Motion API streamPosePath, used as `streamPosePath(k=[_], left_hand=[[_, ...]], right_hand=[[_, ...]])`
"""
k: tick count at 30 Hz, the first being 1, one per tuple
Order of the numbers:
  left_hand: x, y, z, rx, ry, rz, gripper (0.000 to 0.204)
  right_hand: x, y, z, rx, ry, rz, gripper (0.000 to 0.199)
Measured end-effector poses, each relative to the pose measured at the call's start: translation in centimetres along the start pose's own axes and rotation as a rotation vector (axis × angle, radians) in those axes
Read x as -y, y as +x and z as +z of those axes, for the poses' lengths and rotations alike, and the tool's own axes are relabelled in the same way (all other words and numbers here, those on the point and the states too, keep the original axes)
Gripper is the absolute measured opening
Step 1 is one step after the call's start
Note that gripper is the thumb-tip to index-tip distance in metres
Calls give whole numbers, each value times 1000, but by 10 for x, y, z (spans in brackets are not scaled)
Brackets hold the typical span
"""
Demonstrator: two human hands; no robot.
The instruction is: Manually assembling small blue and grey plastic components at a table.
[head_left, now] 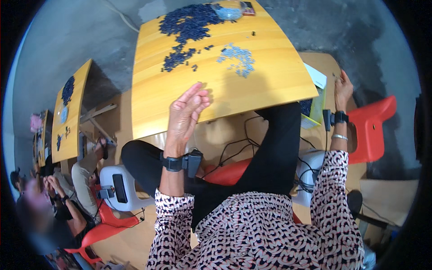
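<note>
My left hand [188, 110] is raised over the near edge of the yellow wooden table [153, 105]. Its fingers are drawn together and partly curled, with a tiny dark speck at the tips that I cannot make out. Ahead of it lie a heap of small dark-blue pieces [189, 22] and a looser scatter of small light grey-blue pieces [242, 58]. Off the table's right side, my right hand [343, 90] has its fingers bent inward; what they hold, if anything, is too small to tell. A yellow-green box [318, 108] with dark pieces inside is close to that hand.
A clear bowl [229, 13] of light pieces stands at the far edge. A red chair [375, 130] is at the right. Cables [243, 144] hang below the table. On the left, another person [63, 202] sits by a second table [74, 117] with similar pieces.
</note>
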State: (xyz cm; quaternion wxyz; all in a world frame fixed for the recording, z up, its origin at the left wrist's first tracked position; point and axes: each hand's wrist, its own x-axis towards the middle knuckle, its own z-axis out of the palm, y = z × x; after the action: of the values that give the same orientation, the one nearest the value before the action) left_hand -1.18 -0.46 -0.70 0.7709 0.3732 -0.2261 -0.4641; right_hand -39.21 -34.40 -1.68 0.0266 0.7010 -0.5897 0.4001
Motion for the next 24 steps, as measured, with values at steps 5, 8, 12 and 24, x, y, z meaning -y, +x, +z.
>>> streamPosePath(k=[5,8,12,24], left_hand=[[3,2,2,3,-49,-36,37],[1,0,-1,-13,-56,-43,34],[1,0,-5,-64,-97,-54,30],[-9,0,-9,-92,-124,-58,28]], right_hand=[[26,-8,-18,30,105,14,37],[78,-10,-26,12,358,-171,35],[171,-23,-28,245,626,-235,27],[327,-29,84,749,474,-610,18]])
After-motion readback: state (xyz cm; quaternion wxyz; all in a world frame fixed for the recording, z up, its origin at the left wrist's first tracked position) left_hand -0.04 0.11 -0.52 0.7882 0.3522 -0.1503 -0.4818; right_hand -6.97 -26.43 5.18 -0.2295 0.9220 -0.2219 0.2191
